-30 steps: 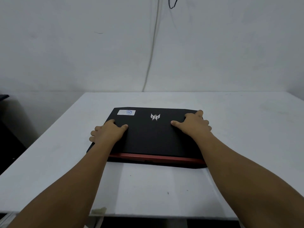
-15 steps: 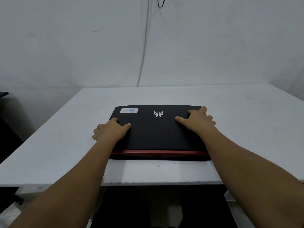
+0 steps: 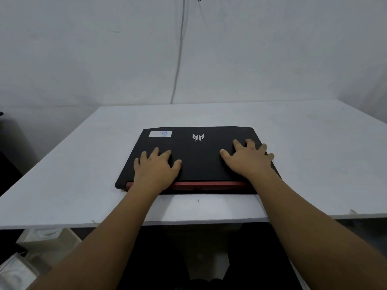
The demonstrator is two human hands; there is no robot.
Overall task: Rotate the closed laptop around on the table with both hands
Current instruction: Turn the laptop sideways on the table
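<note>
A closed black laptop [image 3: 199, 160] lies on the white table [image 3: 314, 155], its red hinge strip facing me and a silver logo and a white sticker near its far edge. My left hand [image 3: 156, 170] rests flat on the lid's near left part, fingers spread. On the right part of the lid lies my right hand [image 3: 249, 158], fingers spread, the outer fingers reaching over the right edge. Neither hand wraps around the laptop.
The table's near edge runs just below the laptop. A white wall with a hanging cable [image 3: 178, 59] stands behind. White boxes [image 3: 41, 239] sit on the floor at the lower left, and dark furniture is at the far left.
Both hands have come off the laptop's side edges and now lie flat on the lid, fingers spread. The laptop sits squarer to me, and the view has tilted down.
</note>
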